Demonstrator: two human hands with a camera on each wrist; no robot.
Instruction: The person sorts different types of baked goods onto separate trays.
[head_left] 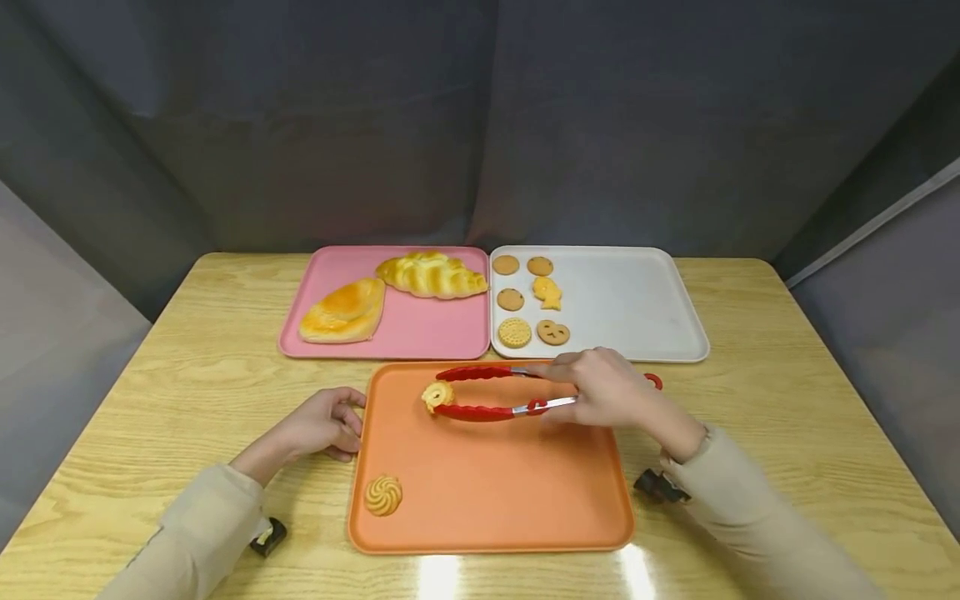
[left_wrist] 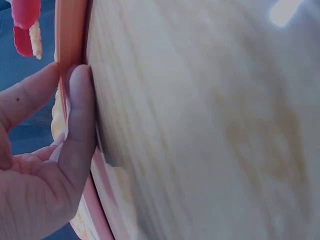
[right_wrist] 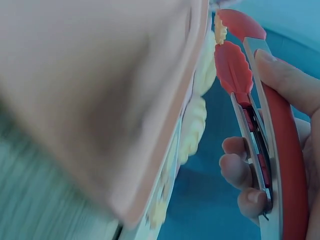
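Observation:
My right hand (head_left: pixel 603 387) grips red-and-silver tongs (head_left: pixel 480 412), thumb on one arm and fingers round the other, as the right wrist view shows. Between the tongs' red scalloped tips is a pale ring-shaped cookie (head_left: pixel 437 397), over the upper left part of the orange tray (head_left: pixel 510 492). In the right wrist view, the cookie (right_wrist: pixel 220 29) shows edge-on between the tips. A swirl cookie (head_left: pixel 383 496) lies in that tray's lower left corner. At its left rim, my left hand (head_left: pixel 318 423) rests on the table side, fingertips against the edge.
Behind the orange tray, a pink tray (head_left: pixel 431 329) carries a braided bread (head_left: pixel 433 275) and a flat glossy bun (head_left: pixel 345 312). Beside it, a white tray (head_left: pixel 622 304) has several cookies along its left side, including a fish-shaped one (head_left: pixel 547 293). A dark curtain (head_left: pixel 480 125) hangs behind the table.

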